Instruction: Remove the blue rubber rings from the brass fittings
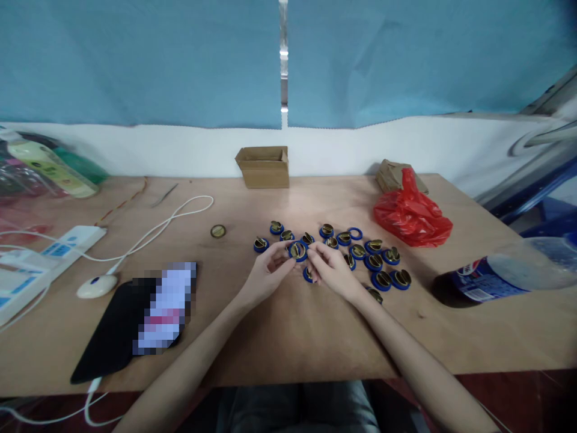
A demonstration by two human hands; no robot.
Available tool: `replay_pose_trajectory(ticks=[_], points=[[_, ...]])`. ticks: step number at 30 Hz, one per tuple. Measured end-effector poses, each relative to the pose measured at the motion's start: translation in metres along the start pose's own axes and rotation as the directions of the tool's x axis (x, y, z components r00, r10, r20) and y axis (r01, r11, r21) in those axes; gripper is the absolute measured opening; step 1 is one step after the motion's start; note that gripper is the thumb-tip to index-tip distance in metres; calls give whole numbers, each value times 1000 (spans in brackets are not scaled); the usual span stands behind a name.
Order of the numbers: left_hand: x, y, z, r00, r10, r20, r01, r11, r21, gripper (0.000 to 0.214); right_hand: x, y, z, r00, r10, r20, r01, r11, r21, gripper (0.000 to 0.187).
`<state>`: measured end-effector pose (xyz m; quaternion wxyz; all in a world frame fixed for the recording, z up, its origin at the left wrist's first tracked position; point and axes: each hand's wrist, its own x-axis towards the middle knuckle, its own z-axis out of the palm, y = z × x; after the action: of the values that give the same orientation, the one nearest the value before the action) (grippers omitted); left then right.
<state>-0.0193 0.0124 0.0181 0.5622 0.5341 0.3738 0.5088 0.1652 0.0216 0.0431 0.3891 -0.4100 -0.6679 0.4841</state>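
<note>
Several small round parts, each a blue ring with a brass insert, lie scattered on the wooden table. My left hand and my right hand meet at the middle of the table, and both pinch one blue-and-brass part between their fingertips. Another blue part lies just below the fingers. An empty blue ring lies among the parts. One brass disc lies alone to the left.
A small cardboard box stands at the back. At the right are a red plastic bag and a lying bottle. At the left are a black pad, a white mouse, cables and a power strip.
</note>
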Motion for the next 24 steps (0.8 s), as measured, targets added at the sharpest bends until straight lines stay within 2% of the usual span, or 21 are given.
replay_pose_trajectory(ticks=[3,7,9,12,17,21,24], points=[[1,-2,-1,1000,7,-25,-7,1000,-26,43,1,4,2,999,12,49,-15,998,56,20],[1,-2,-2,1000,9,-29,-10,1000,-13,41,0,3,2,996,-12,85,8,999,42,19],[1,-3,-2,999,12,-31,-13,1000,-9,42,-1,2,2,996,-55,74,56,998,-12,18],[1,-1,-2,999,25,-37,-24,1000,7,40,-3,-2,0,990,-143,-12,139,977,-160,14],[1,7,-2,999,10,-46,-8,1000,28,39,-3,-4,-2,954,-283,-95,241,919,-313,9],[1,6,-3,1000,8,-19,-8,1000,10,38,-2,2,2,903,-426,-54,365,828,-426,13],[2,0,-3,998,54,-29,-54,998,22,39,-2,3,7,886,-464,9,421,793,-440,17]])
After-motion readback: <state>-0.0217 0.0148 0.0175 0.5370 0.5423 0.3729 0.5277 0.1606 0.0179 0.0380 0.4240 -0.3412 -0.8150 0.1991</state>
